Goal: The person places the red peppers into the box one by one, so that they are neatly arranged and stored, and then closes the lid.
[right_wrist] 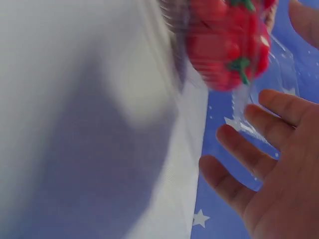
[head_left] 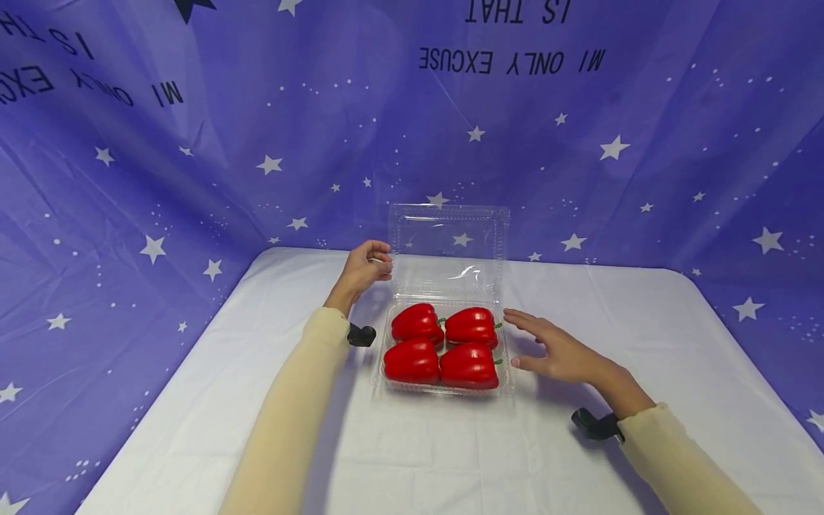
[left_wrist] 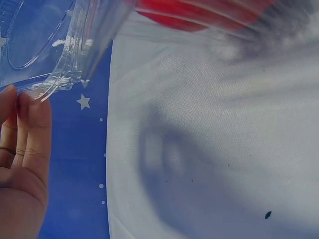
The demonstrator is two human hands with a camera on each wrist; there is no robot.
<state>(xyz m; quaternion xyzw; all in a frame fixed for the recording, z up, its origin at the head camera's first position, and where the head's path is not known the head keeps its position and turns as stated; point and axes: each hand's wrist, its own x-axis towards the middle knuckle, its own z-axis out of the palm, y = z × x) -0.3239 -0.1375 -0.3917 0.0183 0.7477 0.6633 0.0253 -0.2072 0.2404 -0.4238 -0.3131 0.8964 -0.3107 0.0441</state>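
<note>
Several red bell peppers with green stems lie in the base of a clear plastic clamshell box on the table. Its hinged lid stands raised at the back. With thumb and fingers, my left hand pinches the lid's left edge; the left wrist view shows the fingertips on the clear rim. My right hand hovers just right of the box, fingers spread and holding nothing. In the right wrist view its fingers are apart from the peppers.
A white cloth covers the table. Behind and at the sides hangs a purple-blue curtain with stars and lettering, close to the table's back edge. Black wrist mounts sit at both cuffs.
</note>
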